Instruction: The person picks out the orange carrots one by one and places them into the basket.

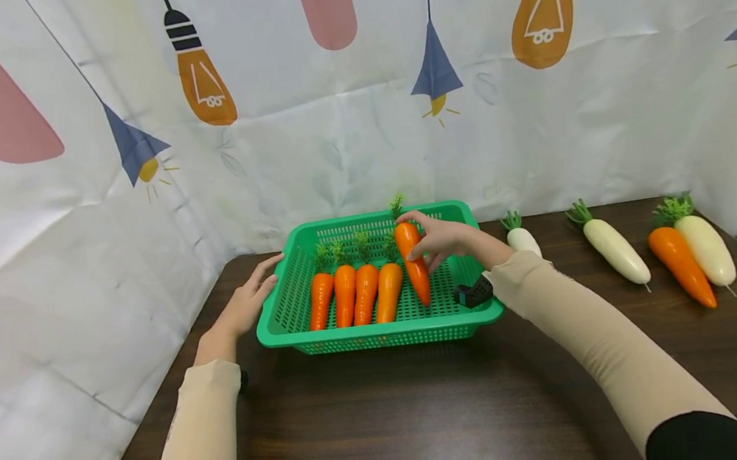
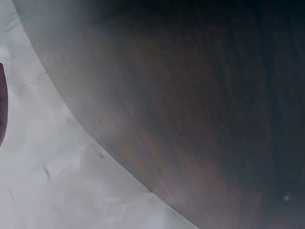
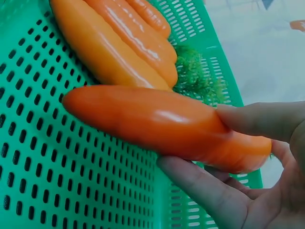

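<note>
My right hand (image 1: pixel 441 239) pinches an orange carrot (image 1: pixel 414 259) near its leafy end, thumb on one side and fingers on the other. In the right wrist view that carrot (image 3: pixel 147 119) slants over the perforated basket floor, tip pointing away from the hand. Several more carrots (image 1: pixel 365 289) lie side by side in the left half of the green basket (image 1: pixel 378 330), their leafy tops toward the back. At the basket's left rim is my left hand (image 1: pixel 247 299), its extended fingertips right at the edge. The left wrist view shows mostly bare table, with that hand out of sight.
To the right on the dark wooden table (image 1: pixel 393 413) lie a white radish (image 1: pixel 615 250), a smaller one (image 1: pixel 523 241) partly behind my right forearm, and a carrot (image 1: pixel 681 266) against another radish (image 1: pixel 706 249). A patterned white curtain (image 1: pixel 347 143) hangs behind and at the left.
</note>
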The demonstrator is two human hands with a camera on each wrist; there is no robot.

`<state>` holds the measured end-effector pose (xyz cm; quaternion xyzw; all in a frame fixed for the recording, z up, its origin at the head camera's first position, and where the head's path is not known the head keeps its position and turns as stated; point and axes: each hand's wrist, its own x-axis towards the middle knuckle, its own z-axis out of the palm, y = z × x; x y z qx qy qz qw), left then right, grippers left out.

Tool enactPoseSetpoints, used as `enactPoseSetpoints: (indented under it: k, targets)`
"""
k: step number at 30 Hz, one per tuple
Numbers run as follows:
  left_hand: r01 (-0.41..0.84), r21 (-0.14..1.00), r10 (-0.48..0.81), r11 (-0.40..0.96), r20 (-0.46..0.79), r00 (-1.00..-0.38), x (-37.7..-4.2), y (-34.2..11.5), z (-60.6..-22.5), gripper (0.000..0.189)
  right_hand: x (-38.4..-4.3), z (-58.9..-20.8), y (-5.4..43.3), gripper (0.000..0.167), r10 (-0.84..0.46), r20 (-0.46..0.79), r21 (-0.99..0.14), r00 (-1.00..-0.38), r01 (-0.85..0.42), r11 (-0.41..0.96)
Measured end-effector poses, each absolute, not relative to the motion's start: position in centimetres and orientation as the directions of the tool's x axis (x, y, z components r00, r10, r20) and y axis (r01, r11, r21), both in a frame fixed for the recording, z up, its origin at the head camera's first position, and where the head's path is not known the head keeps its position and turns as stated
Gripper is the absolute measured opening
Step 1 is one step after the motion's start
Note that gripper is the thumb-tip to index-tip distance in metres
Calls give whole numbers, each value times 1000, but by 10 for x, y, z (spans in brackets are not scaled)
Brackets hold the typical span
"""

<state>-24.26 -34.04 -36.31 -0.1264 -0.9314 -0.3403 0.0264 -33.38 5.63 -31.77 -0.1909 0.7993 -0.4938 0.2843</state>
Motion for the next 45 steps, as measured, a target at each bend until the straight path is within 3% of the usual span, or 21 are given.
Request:
enactPoseSetpoints:
  k: [11, 28, 45]
  targets:
    - [257, 622, 221, 740, 136, -966, -242, -342, -364, 56, -335, -321, 60, 69, -559, -308, -852, -770, -38, 522]
    - [268, 622, 228, 735, 146, -963, -242, -343, -363, 56, -337, -326, 57, 55, -587, -417, -757, -694, -93, 647]
    - [260, 630, 223, 732, 139, -965, -243, -342, -364, 56, -336, -329, 55, 59, -544, -496, -619, -677, -163, 768]
